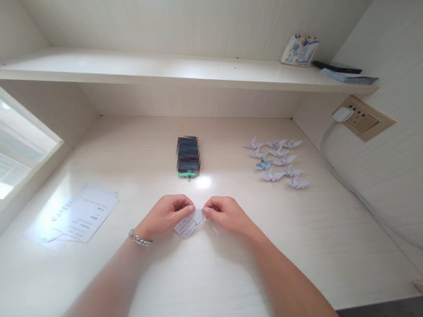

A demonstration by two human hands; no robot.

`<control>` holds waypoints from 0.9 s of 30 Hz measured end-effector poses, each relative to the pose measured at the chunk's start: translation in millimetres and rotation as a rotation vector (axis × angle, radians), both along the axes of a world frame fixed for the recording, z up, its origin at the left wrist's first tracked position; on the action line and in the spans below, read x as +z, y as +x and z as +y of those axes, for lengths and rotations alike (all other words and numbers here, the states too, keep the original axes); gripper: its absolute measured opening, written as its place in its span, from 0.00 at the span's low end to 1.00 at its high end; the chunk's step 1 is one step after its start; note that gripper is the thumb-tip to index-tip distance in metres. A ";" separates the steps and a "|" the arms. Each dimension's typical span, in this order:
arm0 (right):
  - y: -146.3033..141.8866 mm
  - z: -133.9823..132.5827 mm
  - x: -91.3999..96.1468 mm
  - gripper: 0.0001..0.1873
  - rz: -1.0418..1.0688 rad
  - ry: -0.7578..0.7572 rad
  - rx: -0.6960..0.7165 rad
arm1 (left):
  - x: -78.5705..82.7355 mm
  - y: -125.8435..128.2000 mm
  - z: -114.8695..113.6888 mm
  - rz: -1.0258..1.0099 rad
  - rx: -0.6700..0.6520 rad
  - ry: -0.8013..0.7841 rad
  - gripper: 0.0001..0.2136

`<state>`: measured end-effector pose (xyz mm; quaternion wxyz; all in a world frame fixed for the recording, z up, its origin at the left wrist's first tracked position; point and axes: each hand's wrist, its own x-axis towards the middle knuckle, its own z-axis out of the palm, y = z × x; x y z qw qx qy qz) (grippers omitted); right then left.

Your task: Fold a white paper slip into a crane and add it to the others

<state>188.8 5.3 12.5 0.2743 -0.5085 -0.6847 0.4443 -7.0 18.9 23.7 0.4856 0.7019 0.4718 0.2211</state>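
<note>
At mid-front of the pale wooden desk (300, 255), left hand (166, 215) & right hand (227, 214) are being held curled, fingertips pinched on a small folded white printed paper slip (187, 225) between them. Risk, prob.: crease being skewed if pinches pull apart. Open room is being left all round; front edge near forearms, dark phone w/ teal case (188, 157) well apart.

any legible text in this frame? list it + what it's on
None readable.
Folded paper pinched between left hand and right hand: printed lines, too small.
Sheets at left: print too small.
Packet on shelf: blue print, blurred.
Phone: screen pixelated.
</note>
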 end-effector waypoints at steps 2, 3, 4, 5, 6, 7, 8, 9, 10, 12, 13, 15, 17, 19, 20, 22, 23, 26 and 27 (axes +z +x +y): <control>-1.9 -2.5 1.2 0.08 -0.011 0.039 0.024 | 0.8 1.7 -1.7 0.026 -0.008 0.029 0.12; -3.2 -3.7 1.3 0.09 -0.015 0.059 0.036 | 1.3 2.4 -2.5 0.038 -0.016 0.049 0.12; -4.7 -4.7 1.2 0.09 -0.022 0.074 0.045 | 1.9 3.3 -3.4 0.051 -0.027 0.072 0.12; -6.2 -5.5 1.0 0.09 -0.037 0.083 0.050 | 2.5 4.2 -4.2 0.062 -0.039 0.093 0.12; -7.6 -6.1 0.7 0.09 -0.051 0.085 0.048 | 3.1 4.9 -4.9 0.072 -0.049 0.112 0.12; -8.7 -6.3 0.4 0.09 -0.064 0.083 0.042 | 3.5 5.3 -5.2 0.083 -0.053 0.127 0.11; -9.2 -6.1 0.3 0.09 -0.070 0.077 0.032 | 3.9 5.1 -5.3 0.094 -0.052 0.138 0.11; -8.9 -5.7 0.4 0.09 -0.069 0.068 0.024 | 4.2 4.2 -4.8 0.107 -0.047 0.145 0.11; -7.7 -4.9 0.7 0.08 -0.064 0.056 0.016 | 4.5 2.6 -4.0 0.120 -0.039 0.148 0.11; -2.9 -2.5 1.4 0.08 -0.054 0.033 0.009 | 4.7 -2.9 -0.9 0.144 -0.018 0.150 0.11; 0.3 -1.1 1.8 0.07 -0.051 0.022 0.007 | 4.6 -6.2 1.0 0.151 -0.003 0.155 0.11; 6.8 1.9 2.0 0.06 -0.051 0.016 -0.010 | 3.6 -12.8 4.9 0.155 0.042 0.171 0.11; 10.6 4.1 1.8 0.06 -0.042 0.005 -0.054 | 1.6 -16.8 7.6 0.143 0.101 0.169 0.11; 9.5 4.5 1.3 0.06 -0.001 0.022 -0.110 | -0.6 -16.5 7.9 0.112 0.124 0.139 0.12; 7.3 3.8 1.1 0.07 0.030 0.030 -0.104 | -1.5 -14.7 7.1 0.096 0.119 0.130 0.12; 1.3 1.2 0.7 0.08 0.063 0.031 -0.043 | -2.3 -8.8 4.3 0.079 0.071 0.116 0.12; -1.6 -0.4 0.5 0.09 0.045 0.037 -0.025 | -2.1 -5.5 2.5 0.069 0.055 0.116 0.12; -7.0 -4.4 -0.2 0.09 -0.042 0.074 0.000 | 0.1 1.8 -2.5 0.065 0.004 0.111 0.11; -7.5 -5.2 -0.5 0.09 -0.062 0.086 0.009 | 1.0 3.1 -3.7 0.070 -0.014 0.107 0.11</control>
